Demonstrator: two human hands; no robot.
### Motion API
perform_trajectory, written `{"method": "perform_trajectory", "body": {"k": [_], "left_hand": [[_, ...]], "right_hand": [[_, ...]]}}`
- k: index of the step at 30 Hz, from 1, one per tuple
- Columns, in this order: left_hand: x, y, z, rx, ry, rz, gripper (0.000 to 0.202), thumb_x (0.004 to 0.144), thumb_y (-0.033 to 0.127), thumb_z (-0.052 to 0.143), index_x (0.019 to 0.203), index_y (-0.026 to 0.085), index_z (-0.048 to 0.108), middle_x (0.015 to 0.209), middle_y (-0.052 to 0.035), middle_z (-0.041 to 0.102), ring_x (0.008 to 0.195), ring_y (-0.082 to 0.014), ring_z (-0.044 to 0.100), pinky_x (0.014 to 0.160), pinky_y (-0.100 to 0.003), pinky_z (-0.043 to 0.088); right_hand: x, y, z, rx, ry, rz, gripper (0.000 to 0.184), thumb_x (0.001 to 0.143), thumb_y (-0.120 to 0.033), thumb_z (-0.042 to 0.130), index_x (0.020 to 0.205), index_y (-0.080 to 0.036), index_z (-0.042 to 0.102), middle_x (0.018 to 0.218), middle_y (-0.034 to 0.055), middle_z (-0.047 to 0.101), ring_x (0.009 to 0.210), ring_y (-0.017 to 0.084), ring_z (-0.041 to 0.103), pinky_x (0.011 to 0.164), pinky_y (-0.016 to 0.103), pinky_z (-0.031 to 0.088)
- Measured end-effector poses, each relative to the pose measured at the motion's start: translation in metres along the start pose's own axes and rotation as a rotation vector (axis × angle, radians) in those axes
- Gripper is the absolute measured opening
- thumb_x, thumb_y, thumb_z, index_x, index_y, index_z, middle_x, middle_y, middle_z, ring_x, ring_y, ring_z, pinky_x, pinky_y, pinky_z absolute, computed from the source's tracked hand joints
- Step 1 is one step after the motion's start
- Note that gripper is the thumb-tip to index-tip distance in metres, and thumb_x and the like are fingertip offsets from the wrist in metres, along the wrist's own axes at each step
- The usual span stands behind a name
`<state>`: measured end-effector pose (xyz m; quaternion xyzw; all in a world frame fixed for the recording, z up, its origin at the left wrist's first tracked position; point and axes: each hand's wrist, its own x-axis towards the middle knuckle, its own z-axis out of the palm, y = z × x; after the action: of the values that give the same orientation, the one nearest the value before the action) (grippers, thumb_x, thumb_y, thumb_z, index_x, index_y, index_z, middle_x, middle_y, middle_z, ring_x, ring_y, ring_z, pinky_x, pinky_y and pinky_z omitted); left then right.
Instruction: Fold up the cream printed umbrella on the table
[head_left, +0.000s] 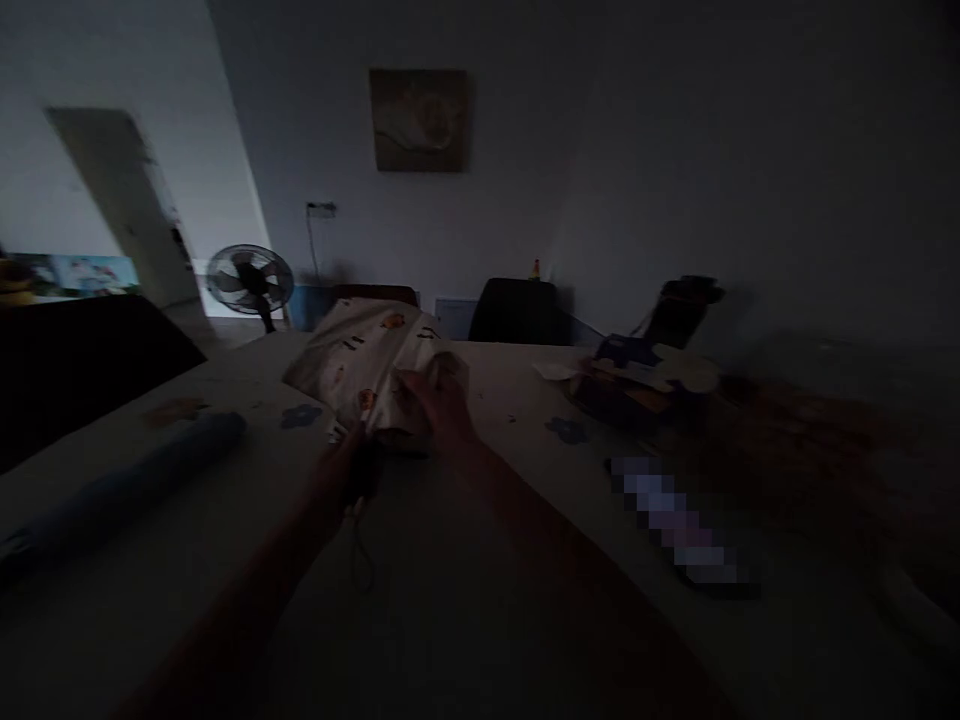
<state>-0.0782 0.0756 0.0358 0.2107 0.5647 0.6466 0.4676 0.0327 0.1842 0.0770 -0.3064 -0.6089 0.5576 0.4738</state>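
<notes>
A light folding umbrella with small printed figures lies loosely gathered above the table, its cloth creased and partly spread. My left hand is closed around its dark handle end, and a cord loop hangs below that hand. With thumb and fingers pinched together, my right hand grips the cloth on the near right side. Darkness hides some of the fingers' detail. To the left lies a long blue rolled bundle, which looks like a closed umbrella.
A phone with a blurred screen lies on the table at right. Behind it stands an open box, with a dim reddish heap farther right. Chairs and a fan stand beyond the table.
</notes>
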Motion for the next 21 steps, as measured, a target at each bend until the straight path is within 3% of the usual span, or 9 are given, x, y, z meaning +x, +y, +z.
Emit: {"method": "perform_trajectory", "body": {"k": [4,7,10,13,17,21], "left_hand": [[0.013,-0.009,0.0,-0.037,0.057,0.012,0.032,0.076,0.044,0.063,0.077,0.012,0.061,0.053,-0.0012,0.058,0.037,-0.0102,0.05,0.034,-0.019,0.036],[0.014,-0.012,0.003,-0.062,0.083,-0.027,0.035,0.076,0.046,0.063,0.074,0.011,0.06,0.054,-0.001,0.057,0.038,-0.0099,0.05,0.036,-0.019,0.037],[0.01,-0.014,0.008,-0.066,0.083,-0.066,0.037,0.075,0.048,0.062,0.075,0.012,0.06,0.055,-0.0011,0.057,0.041,-0.0107,0.051,0.038,-0.02,0.037],[0.0,-0.016,0.015,-0.053,0.023,-0.079,0.041,0.074,0.052,0.062,0.079,0.012,0.061,0.057,-0.0008,0.056,0.043,-0.0107,0.049,0.039,-0.021,0.036],[-0.011,-0.019,0.022,-0.049,-0.112,-0.084,0.035,0.076,0.049,0.059,0.079,0.014,0.061,0.063,-0.0026,0.059,0.051,-0.0111,0.053,0.046,-0.02,0.039],[-0.014,-0.021,0.024,-0.052,-0.128,-0.137,0.032,0.078,0.044,0.052,0.072,0.014,0.06,0.058,-0.0019,0.055,0.047,-0.0111,0.05,0.042,-0.02,0.036]], "right_hand": [[0.009,-0.008,-0.016,-0.212,0.123,-0.04,0.031,0.065,-0.046,0.064,0.081,-0.019,0.063,0.085,0.0045,0.067,0.09,0.026,0.061,0.072,0.033,0.047],[0.011,-0.013,-0.021,-0.168,0.172,-0.009,0.032,0.062,-0.041,0.063,0.084,-0.017,0.062,0.085,0.0042,0.067,0.086,0.024,0.062,0.065,0.03,0.047],[0.007,-0.02,-0.021,-0.069,0.13,0.009,0.034,0.063,-0.04,0.062,0.088,-0.017,0.061,0.086,0.0059,0.066,0.083,0.024,0.063,0.063,0.03,0.048],[-0.001,-0.026,-0.018,-0.038,0.01,-0.08,0.033,0.066,-0.039,0.061,0.092,-0.019,0.062,0.097,0.0088,0.066,0.093,0.026,0.061,0.074,0.035,0.05],[-0.006,-0.021,-0.018,-0.191,-0.135,-0.288,0.025,0.067,-0.029,0.061,0.09,-0.022,0.066,0.113,0.0078,0.062,0.114,0.029,0.05,0.096,0.041,0.041],[-0.001,-0.008,-0.021,-0.242,-0.18,-0.346,0.028,0.065,-0.027,0.063,0.092,-0.022,0.067,0.114,0.006,0.06,0.113,0.03,0.051,0.099,0.042,0.037]]}}
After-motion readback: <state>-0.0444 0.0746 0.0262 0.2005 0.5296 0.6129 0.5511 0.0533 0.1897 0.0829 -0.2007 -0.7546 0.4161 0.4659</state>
